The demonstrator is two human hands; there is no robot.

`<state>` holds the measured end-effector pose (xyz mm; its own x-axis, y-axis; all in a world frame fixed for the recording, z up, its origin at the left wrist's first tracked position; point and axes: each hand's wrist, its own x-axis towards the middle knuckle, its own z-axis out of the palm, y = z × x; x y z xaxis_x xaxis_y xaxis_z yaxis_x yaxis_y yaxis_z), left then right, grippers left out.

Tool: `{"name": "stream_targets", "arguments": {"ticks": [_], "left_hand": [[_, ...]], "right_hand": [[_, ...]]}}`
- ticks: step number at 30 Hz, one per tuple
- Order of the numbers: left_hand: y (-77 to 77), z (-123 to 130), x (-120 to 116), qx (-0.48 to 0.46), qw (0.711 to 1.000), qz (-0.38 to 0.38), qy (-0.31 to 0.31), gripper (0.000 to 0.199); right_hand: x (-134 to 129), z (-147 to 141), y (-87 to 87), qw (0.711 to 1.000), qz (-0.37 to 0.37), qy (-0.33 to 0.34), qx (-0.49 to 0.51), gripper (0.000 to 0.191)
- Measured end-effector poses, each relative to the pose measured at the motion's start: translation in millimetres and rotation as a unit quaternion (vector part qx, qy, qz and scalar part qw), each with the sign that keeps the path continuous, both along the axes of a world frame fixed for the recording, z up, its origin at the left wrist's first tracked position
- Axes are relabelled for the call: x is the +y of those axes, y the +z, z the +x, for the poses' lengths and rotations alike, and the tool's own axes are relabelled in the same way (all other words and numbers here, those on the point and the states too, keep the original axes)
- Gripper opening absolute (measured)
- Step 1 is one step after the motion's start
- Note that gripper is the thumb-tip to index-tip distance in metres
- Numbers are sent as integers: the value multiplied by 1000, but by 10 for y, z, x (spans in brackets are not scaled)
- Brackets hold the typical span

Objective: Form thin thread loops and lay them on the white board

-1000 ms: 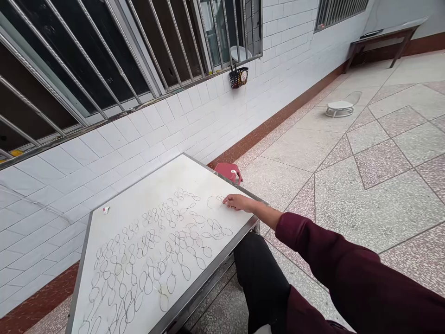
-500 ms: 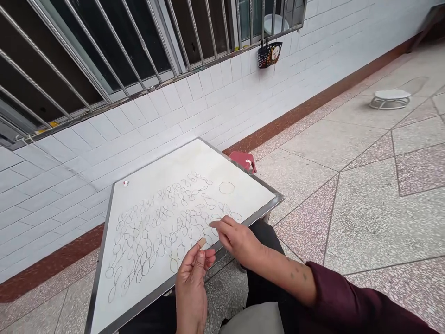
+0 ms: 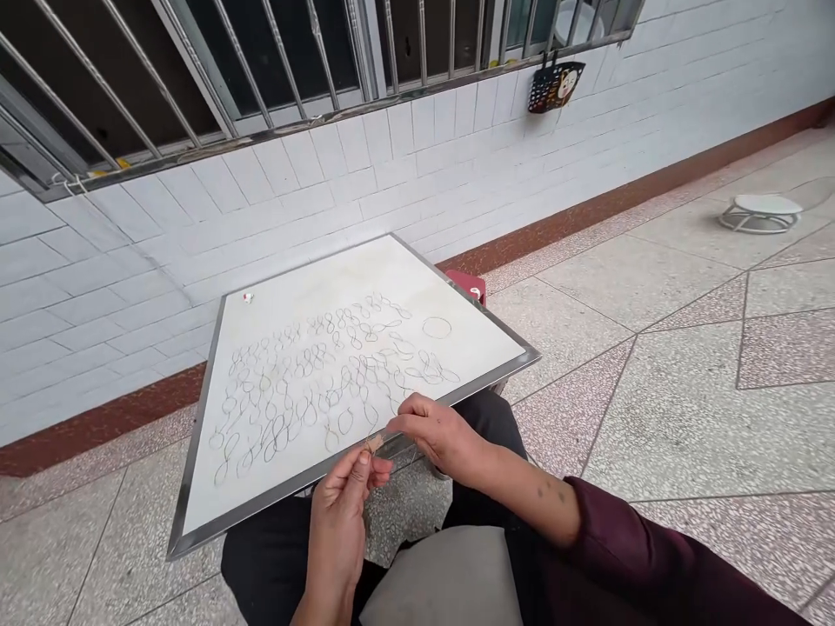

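White and smooth, one four-cornered tabletop point(image 3: 339, 269) with a metal edge fills the middle of the head view. Thin dark loops point(image 3: 332, 398), many twisted like figure eights, lie on it in rough rows, too fine and overlapping to count. One single ring point(image 3: 437, 338), round and untwisted, lies apart toward the right corner, and one small white-and-red object point(image 3: 248, 298) sits near the far left corner.

Two hands meet at the near edge. The left hand point(image 3: 343, 496) pinches one small tan piece point(image 3: 375, 443) between thumb and fingers, just at the metal edge. The right hand point(image 3: 437, 435) is beside it, fingers bent and drawn together near the tan piece; whether they grip a strand I cannot tell. Its arm has one dark maroon sleeve point(image 3: 643, 552).

Around the table are one white stool point(image 3: 762, 205) with a round top, one red stool point(image 3: 466, 283) partly hidden by the table, and one black perforated basket point(image 3: 550, 89) hanging from the window ledge. Glossy white brick-shaped tiles point(image 3: 404, 174) face the wall; the speckled stone floor point(image 3: 678, 409) has dividing lines.
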<state>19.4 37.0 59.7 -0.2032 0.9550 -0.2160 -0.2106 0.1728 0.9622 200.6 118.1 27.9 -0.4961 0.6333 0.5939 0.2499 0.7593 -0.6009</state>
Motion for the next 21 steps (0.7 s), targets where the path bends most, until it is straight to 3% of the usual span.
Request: {"name": "stream_targets", "arguments": {"ticks": [5, 12, 21], "left_hand": [[-91, -163, -115, 59, 998, 6, -25, 35], [-94, -249, -203, 23, 999, 2, -23, 30], [-85, -238, -218, 32, 998, -10, -48, 32]], "right_hand": [[-94, -101, 46, 999, 24, 0, -42, 32], [-155, -188, 73, 998, 4, 56, -8, 29], [-153, -212, 54, 991, -95, 91, 32, 18]]}}
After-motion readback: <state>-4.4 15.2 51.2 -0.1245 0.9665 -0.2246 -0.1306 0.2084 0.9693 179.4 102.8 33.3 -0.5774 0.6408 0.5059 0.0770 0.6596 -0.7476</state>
